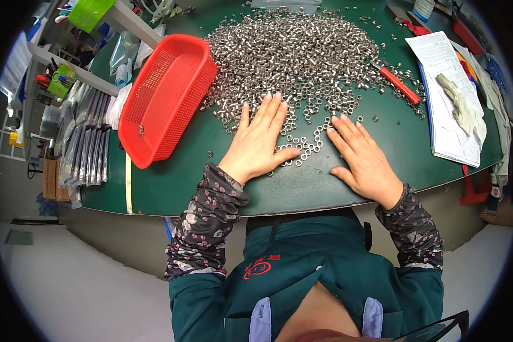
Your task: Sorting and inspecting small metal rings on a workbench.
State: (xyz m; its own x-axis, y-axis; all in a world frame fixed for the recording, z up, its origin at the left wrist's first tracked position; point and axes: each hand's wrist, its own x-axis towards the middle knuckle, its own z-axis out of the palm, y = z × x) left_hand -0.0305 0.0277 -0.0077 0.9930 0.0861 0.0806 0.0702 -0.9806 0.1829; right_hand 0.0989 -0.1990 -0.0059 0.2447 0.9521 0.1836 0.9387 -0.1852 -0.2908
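A broad heap of small shiny metal rings covers the far middle of the green table. My left hand lies flat at the heap's near edge, fingers stretched forward over some rings and thumb pointing right. To the right, my right hand rests with its fingers spread, the fingertips touching the edge of the loose rings. Between both hands a thin single layer of rings is scattered on the tabletop. Neither hand grips anything. What lies beneath the palms is hidden.
A red plastic basket with a few rings inside stands at the left. A red-handled tool lies right of the heap. Farther right are printed papers on a clipboard, with a whitish glove on top. Packed bags line the left side.
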